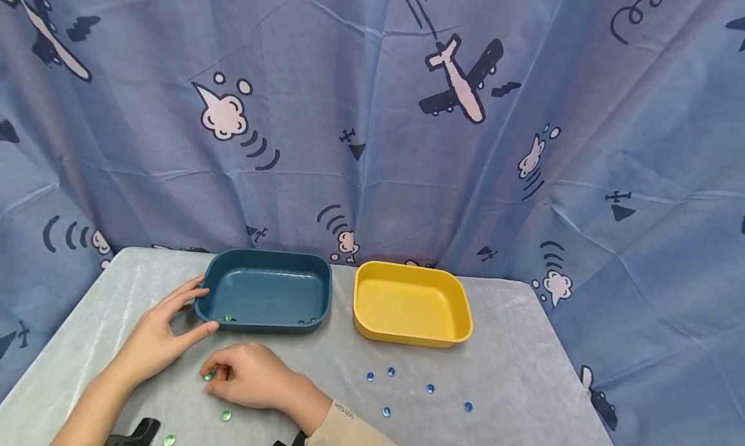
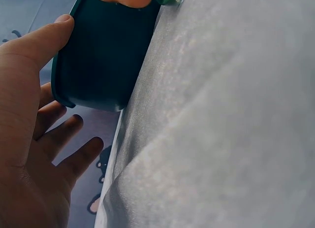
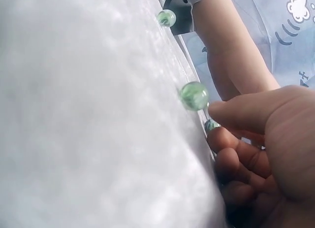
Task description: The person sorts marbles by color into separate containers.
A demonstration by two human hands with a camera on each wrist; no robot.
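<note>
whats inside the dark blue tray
Inside the dark blue tray, green marbles lie along the near side, at left and right. The near rim covers part of them, so I can't count them.

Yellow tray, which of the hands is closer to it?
Right. The right hand is left of the yellow tray, at a green marble; the left hand is farther off, touching the left end of the dark teal tray.
</note>
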